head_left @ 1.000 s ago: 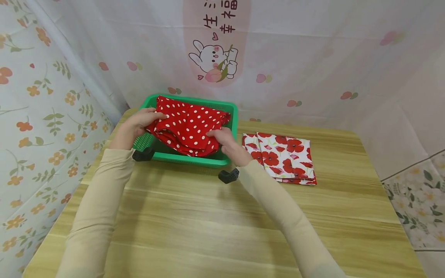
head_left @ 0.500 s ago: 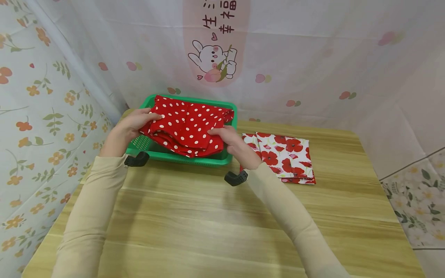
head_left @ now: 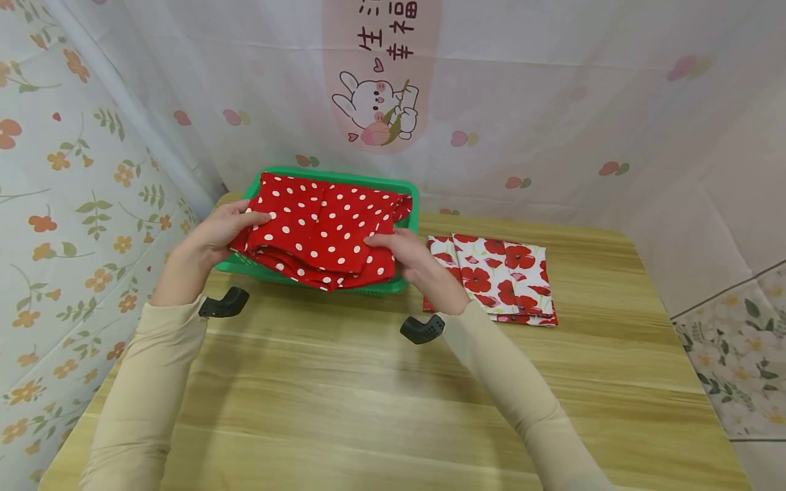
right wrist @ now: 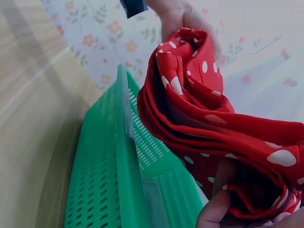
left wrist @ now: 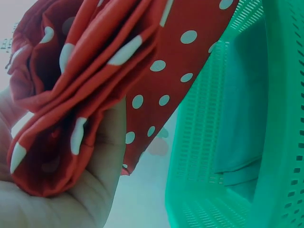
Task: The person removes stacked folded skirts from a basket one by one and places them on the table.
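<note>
A folded red cloth with white polka dots [head_left: 319,221] hangs over the green plastic basket [head_left: 383,183], covering most of its opening. At the cloth's left end, my left hand [head_left: 215,232] grips the layers with the thumb on top. My right hand [head_left: 417,262] pinches the right end, its thumb also on top and the other fingers underneath. Seen from the left wrist, the loose folds [left wrist: 99,71] droop into the palm, and the basket wall [left wrist: 194,156] stands beside them. Stacked layers [right wrist: 190,118] show their edges in the right wrist view, raised above the basket rim [right wrist: 124,123].
Right of the basket lies a folded white cloth with red poppies [head_left: 500,276] on the wooden table [head_left: 344,395]. Inside the basket, a flat folded piece of fabric [left wrist: 244,104] shows on the bottom. A printed curtain [head_left: 522,116] hangs behind the table.
Both hands have drawn the polka-dot cloth toward the body, and the left hand has also moved left. The cloth now overlaps the basket's front rim. Basket and poppy cloth stay put.
</note>
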`<state>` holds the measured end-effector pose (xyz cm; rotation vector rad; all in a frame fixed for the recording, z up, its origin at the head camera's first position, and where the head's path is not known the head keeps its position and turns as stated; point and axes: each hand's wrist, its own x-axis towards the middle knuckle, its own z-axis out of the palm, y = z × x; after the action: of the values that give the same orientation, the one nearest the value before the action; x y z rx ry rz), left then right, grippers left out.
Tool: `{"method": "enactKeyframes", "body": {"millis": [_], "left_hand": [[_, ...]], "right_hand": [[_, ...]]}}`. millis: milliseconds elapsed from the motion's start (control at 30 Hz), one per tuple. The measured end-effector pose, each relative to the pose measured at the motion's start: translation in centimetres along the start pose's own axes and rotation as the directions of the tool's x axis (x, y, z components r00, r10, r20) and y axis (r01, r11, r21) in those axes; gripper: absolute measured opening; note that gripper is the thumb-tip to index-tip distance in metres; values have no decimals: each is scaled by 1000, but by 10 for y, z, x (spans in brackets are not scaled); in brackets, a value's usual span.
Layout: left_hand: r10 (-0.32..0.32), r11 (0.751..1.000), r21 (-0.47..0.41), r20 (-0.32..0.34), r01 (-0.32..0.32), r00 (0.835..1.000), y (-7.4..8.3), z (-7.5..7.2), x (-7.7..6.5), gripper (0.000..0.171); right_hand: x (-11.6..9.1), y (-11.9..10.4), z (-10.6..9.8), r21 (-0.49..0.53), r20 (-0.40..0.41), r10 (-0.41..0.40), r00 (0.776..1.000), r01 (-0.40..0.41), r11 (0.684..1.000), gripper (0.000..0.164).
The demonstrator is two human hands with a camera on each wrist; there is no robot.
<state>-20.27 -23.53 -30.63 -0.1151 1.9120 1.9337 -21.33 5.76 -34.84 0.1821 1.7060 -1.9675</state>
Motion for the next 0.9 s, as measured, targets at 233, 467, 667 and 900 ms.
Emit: {"method": "enactKeyframes", "body": {"millis": [233, 467, 667, 900], "left_hand": [[36, 999, -26, 19, -36, 999, -5, -3, -14, 24], [66, 997, -36, 22, -65, 998, -14, -3, -28, 19], [108, 992, -75, 43, -105, 993, -24, -3, -40, 17], [149, 983, -115, 62, -141, 987, -38, -5, -52, 19]], "right_hand": [[-12, 3, 4, -26, 36, -39, 999, 40, 999, 42], [-23, 10, 7, -42, 55, -41, 998, 43, 998, 41], [-31, 18, 9, -70, 56, -43, 997, 47, 996, 41], [-44, 27, 12, -120, 81, -78, 994, 88, 989, 41]]}}
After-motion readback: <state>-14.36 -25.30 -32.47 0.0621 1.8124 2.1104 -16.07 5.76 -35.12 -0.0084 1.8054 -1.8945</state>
